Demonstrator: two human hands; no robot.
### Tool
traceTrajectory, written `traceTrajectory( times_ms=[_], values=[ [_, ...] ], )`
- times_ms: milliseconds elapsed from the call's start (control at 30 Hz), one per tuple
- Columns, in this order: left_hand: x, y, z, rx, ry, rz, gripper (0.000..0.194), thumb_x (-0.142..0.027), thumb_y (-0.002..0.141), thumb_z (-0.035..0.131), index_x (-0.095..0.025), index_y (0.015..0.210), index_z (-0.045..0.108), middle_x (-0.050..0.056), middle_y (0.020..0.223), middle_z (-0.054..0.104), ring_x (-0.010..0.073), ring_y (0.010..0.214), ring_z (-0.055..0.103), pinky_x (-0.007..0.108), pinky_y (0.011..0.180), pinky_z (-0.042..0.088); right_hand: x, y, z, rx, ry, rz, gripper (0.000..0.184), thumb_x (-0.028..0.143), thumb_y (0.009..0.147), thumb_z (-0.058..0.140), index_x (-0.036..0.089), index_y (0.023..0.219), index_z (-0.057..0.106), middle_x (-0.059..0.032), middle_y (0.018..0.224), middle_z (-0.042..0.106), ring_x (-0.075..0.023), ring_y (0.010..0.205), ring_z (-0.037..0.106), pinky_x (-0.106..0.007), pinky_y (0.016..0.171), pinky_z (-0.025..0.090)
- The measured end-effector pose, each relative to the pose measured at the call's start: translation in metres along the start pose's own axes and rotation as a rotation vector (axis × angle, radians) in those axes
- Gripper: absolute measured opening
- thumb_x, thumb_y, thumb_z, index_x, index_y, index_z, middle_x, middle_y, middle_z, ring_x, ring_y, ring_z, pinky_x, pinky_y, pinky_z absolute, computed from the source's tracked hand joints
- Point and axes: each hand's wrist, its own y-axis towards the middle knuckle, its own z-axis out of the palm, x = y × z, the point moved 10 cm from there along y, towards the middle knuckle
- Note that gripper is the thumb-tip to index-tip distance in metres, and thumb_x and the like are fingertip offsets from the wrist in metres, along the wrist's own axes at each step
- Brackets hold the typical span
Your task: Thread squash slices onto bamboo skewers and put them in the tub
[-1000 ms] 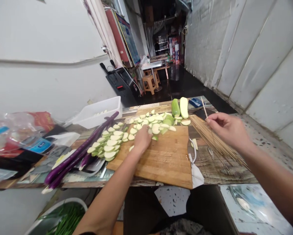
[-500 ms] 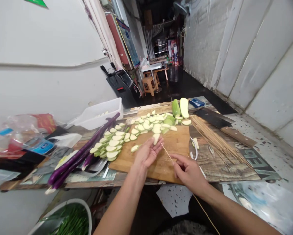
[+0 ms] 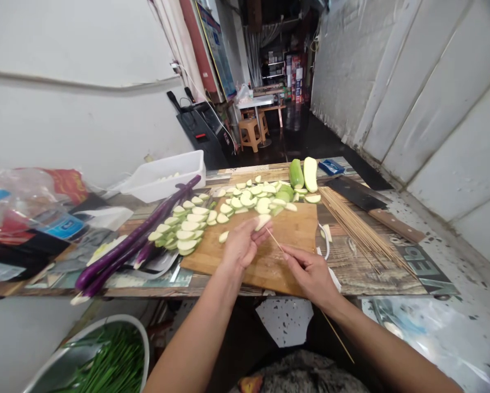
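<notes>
One squash slice [image 3: 262, 222] is in the L hand [image 3: 243, 243], pinched b/w thumb & fingers w/ palm turned partly up, above the cutting board [image 3: 296, 224]. R hand [image 3: 310, 273] pinches a thin skewer [image 3: 275, 240] b/w thumb & index finger, other fingers curled in. Skewer runs up-left to the slice; its tail sticks out below R hand, past the near edge of the table [image 3: 368, 281]. Tip is right at the slice's lower edge; can't tell if it's touching or already in.

Loose slices [image 3: 249, 196] lie scattered along the back of the board, some overlapping, plus one more just left of L hand. Stacked slices [image 3: 187, 232] sit in overlapping rows at the board's L side, next to long purple eggplants [image 3: 138, 237] lying at an angle. White tub [image 3: 191, 169] is behind those.

Behind the board: 2 squash pieces side by side, one green-skinned [image 3: 296, 174], one cut face showing [image 3: 310, 173]. R of board: bundle of skewers [image 3: 359, 232], then cleaver [image 3: 349, 191] lying flat w/ wooden handle toward the R, & blue packet [image 3: 330, 166] nr the far edge. Bowl [image 3: 145, 344] of greens [image 3: 106, 363] is below table, lower L.
</notes>
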Motion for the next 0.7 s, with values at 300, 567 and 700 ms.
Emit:
traceTrajectory(
  times_ms=[300, 567, 700],
  values=[
    [-0.0016, -0.0031, 0.0012, 0.004, 0.045, 0.011, 0.006, -0.012, 0.078, 0.056, -0.011, 0.080, 0.061, 0.011, 0.088, 0.068, 0.0191, 0.077, 0.067, 0.031, 0.076, 0.053, 0.0002, 0.0003, 0.0001, -0.001, -0.004, -0.009, 0.028, 0.026, 0.082, 0.052, 0.020, 0.105, 0.067, -0.0027, 0.105, 0.067, -0.0195, 0.097, 0.063, -0.035, 0.090, 0.049],
    [-0.0030, -0.0060, 0.0003, 0.004, 0.039, 0.014, 0.007, -0.010, 0.077, 0.055, -0.009, 0.082, 0.060, 0.011, 0.082, 0.069, 0.0185, 0.074, 0.067, 0.029, 0.072, 0.054, 0.0000, -0.0003, 0.0003, 0.001, -0.015, -0.015, 0.029, 0.027, 0.082, 0.053, 0.022, 0.106, 0.066, -0.0022, 0.106, 0.067, -0.0201, 0.098, 0.062, -0.037, 0.091, 0.048],
    [-0.0037, -0.0075, 0.0015, 0.009, 0.043, 0.017, 0.007, -0.010, 0.077, 0.056, -0.009, 0.082, 0.060, 0.012, 0.084, 0.069, 0.0190, 0.075, 0.067, 0.031, 0.073, 0.054, 0.0005, -0.0012, 0.0002, 0.001, -0.007, -0.017, 0.029, 0.027, 0.081, 0.053, 0.022, 0.107, 0.066, -0.0020, 0.107, 0.066, -0.0199, 0.098, 0.062, -0.036, 0.091, 0.048]
  ],
)
